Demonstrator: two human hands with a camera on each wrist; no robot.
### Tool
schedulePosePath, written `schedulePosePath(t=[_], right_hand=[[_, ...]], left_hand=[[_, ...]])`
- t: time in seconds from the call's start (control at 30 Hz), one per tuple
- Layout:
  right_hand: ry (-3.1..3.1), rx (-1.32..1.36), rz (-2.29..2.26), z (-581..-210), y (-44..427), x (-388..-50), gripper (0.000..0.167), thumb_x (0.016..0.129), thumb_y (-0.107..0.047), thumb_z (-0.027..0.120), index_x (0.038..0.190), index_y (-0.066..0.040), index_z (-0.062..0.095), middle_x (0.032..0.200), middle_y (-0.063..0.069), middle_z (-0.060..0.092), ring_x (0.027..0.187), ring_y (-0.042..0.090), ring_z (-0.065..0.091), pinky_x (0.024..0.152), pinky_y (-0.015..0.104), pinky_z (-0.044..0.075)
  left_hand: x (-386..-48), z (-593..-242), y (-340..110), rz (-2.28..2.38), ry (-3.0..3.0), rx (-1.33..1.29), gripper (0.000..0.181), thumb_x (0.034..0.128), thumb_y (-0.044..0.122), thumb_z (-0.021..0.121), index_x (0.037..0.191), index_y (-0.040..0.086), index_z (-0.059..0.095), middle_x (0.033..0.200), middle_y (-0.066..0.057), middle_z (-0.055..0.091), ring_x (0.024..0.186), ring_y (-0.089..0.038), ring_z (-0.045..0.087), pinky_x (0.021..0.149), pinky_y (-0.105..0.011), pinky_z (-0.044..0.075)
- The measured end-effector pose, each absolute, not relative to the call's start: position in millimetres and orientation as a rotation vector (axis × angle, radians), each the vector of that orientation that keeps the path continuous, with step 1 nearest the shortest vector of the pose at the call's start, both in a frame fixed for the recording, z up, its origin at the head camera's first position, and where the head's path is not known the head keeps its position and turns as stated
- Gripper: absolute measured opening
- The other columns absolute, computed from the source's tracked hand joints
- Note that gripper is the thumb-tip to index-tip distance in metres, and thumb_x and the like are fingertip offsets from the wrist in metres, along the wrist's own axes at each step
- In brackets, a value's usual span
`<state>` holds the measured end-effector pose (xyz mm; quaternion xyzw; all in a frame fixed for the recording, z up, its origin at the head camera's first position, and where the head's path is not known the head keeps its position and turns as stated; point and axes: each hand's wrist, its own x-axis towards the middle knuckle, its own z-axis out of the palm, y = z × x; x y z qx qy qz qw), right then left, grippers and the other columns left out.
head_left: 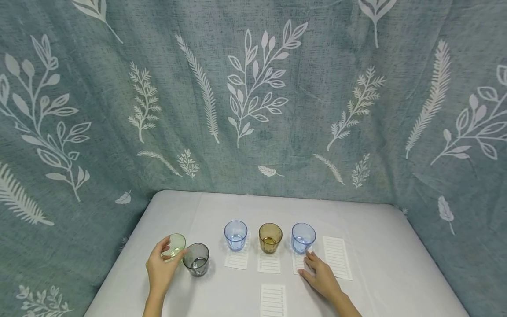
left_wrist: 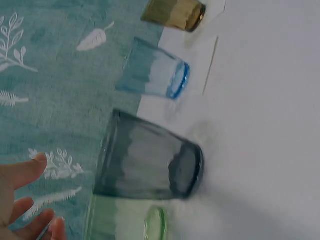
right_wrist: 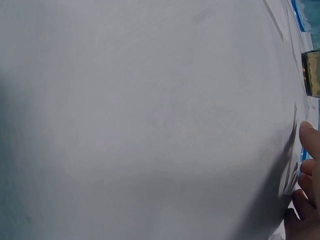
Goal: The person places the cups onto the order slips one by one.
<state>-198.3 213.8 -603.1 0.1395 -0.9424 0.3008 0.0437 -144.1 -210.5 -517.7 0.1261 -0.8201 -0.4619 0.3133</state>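
My left hand [head_left: 159, 267] is spread at the left of the table, its thumb near the rim of a grey tinted glass [head_left: 198, 259]. Behind its fingers stands a green tinted glass [head_left: 178, 243]. In the left wrist view the fingers [left_wrist: 31, 172] are loosely bent, with no glass between them. My right hand [head_left: 323, 281] lies low over the table with relaxed fingers, their tips just in front of the right blue glass [head_left: 303, 237] and beside the printed slip [head_left: 297, 267] under it. Whether those fingertips touch the glass or slip, I cannot tell.
Another blue glass [head_left: 236, 234] and an amber glass [head_left: 270, 237] stand upright in the middle row, each at the back of a printed slip. A longer slip [head_left: 337, 259] lies at the right, one more [head_left: 272, 300] at the front. Leaf-patterned curtain [head_left: 253, 167] hangs behind the white table [head_left: 396, 264].
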Motion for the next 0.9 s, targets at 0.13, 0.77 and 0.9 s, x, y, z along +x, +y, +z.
schedulePosePath(t=[0.13,0.77,0.9], right_hand=[[-2.862,0.416,0.901,-596.0,214.2,-196.3,0.047,0.084,-0.022,0.071,0.117,0.009,0.060,0.133,0.024,0.050,0.126,0.041,0.043,0.102,0.052,0.035],[-2.896,0.245,0.789,-573.3,291.5,-184.2,0.049,0.083,-0.018,0.070,0.117,0.015,0.055,0.127,0.031,0.049,0.122,0.047,0.041,0.097,0.059,0.036],[-2.956,0.182,0.791,-580.5,303.3,-179.1,0.054,0.082,-0.024,0.072,0.117,0.015,0.055,0.127,0.031,0.049,0.123,0.047,0.041,0.098,0.059,0.036]], left_hand=[[-139.8,-524.3,-221.7,-1.139,-2.176,0.445,0.058,0.0685,0.004,0.082,0.119,-0.010,0.057,0.110,-0.030,0.060,0.096,-0.039,0.055,0.072,-0.031,0.049],[-125.1,-558.6,-258.1,-1.541,-2.561,0.576,0.099,0.0728,0.021,0.081,0.143,-0.011,0.019,0.140,-0.040,0.027,0.125,-0.056,0.033,0.101,-0.061,0.034],[-125.4,-561.3,-251.1,-1.565,-2.564,0.546,0.100,0.0718,0.021,0.082,0.143,-0.010,0.019,0.138,-0.041,0.030,0.122,-0.056,0.037,0.099,-0.061,0.037]])
